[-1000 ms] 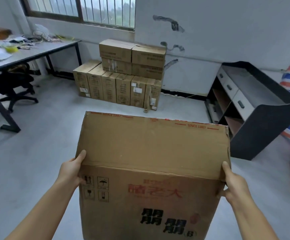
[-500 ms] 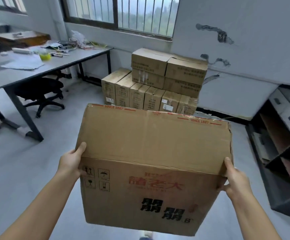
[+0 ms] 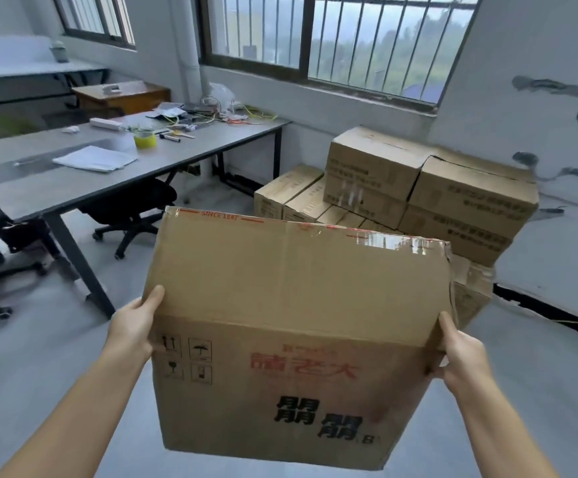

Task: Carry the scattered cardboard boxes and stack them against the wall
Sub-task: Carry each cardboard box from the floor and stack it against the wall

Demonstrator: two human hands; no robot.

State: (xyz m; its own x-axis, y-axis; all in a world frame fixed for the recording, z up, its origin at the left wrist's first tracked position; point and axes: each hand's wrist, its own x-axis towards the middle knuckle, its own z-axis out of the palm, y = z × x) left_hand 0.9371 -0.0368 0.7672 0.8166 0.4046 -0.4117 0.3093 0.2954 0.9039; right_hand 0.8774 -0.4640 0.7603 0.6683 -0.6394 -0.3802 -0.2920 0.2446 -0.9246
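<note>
I carry a large brown cardboard box (image 3: 298, 298) with red and black print in front of me, above the floor. My left hand (image 3: 136, 326) grips its left edge, thumb on top. My right hand (image 3: 460, 350) grips its right edge the same way. Ahead stands the stack of cardboard boxes (image 3: 418, 188) against the white wall (image 3: 539, 98) under the window. Its lower row is partly hidden behind the box I hold.
A grey table (image 3: 108, 167) with papers, cables and a yellow tape roll stands at the left. Black office chairs (image 3: 132, 208) sit under and beside it. Grey floor (image 3: 39, 357) lies between the table and the stack.
The stack of boxes and the table have come closer and shifted right in view. The cabinet on the right has left the view. Both hands keep the same hold.
</note>
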